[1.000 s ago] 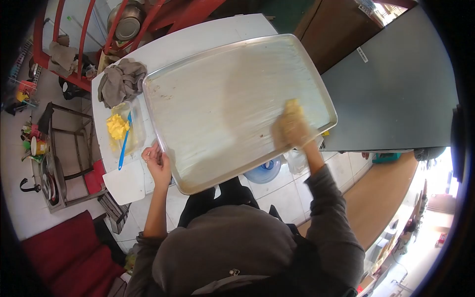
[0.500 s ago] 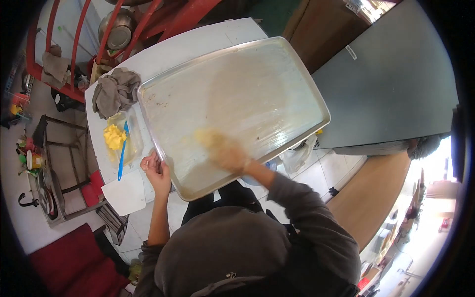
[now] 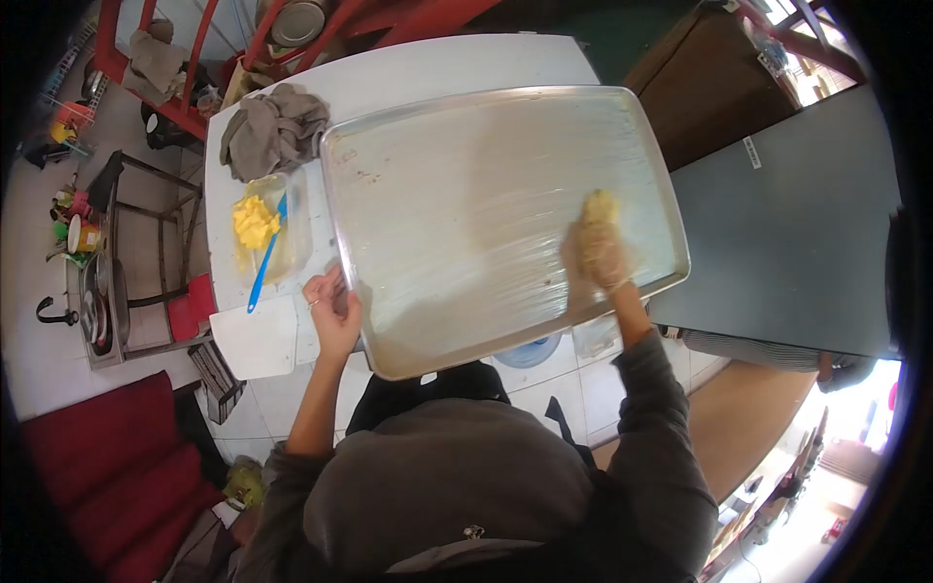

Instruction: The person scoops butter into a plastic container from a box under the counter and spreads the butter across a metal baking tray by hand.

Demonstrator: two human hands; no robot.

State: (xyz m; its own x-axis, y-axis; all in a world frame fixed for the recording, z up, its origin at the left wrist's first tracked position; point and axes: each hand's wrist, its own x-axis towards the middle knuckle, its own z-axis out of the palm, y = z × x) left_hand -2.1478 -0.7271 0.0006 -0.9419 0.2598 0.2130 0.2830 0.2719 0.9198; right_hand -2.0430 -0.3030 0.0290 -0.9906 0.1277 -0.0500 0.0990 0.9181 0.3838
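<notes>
A large metal baking tray (image 3: 437,223) lies on the white table, its surface streaked with a shiny, greasy film. My left hand (image 3: 335,303) is closed on the tray's left rim near the front corner. On the right side of the tray, my right hand (image 3: 603,248) presses flat with its fingers stretched forward. It seems covered in thin clear plastic, and its finger end is coated yellow; finger detail is blurred. Left of the tray stands a clear plastic container (image 3: 296,243) with a yellow butter-like lump (image 3: 256,223) and a blue spatula (image 3: 262,267) resting in it.
A crumpled grey-brown cloth (image 3: 272,131) lies behind the container, against the tray's corner. A white board (image 3: 255,338) sits at the table's front left. Red metal railings (image 3: 360,34) rise behind the table, and a large grey surface (image 3: 777,223) stands to the right.
My right hand has slid across the tray from the middle front to the right side. My left hand stays at the left rim. The head view has shifted slightly.
</notes>
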